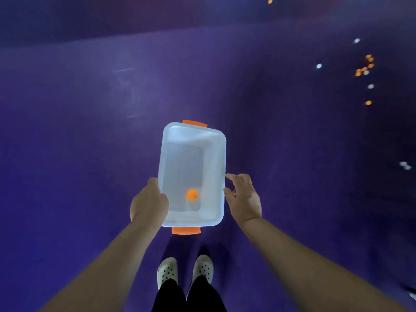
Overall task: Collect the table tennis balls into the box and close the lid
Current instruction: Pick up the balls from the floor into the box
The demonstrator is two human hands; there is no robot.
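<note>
A translucent white box point(216, 140) with orange clips at both short ends is held above the purple floor, its top uncovered. One orange ball point(192, 194) lies inside near my end. My left hand point(149, 202) grips the box's left rim. My right hand point(244, 198) is beside the right rim with fingers spread, fingertips at or just off the edge. Several orange balls point(364, 65) and white balls point(319, 66) lie scattered on the floor at the far right. No lid is in view.
The purple floor point(90, 131) stretches all around. My feet in white perforated clogs point(167, 271) stand directly under the box. More white balls point(405, 165) lie at the right edge, and one orange ball point(270, 1) sits at the far top.
</note>
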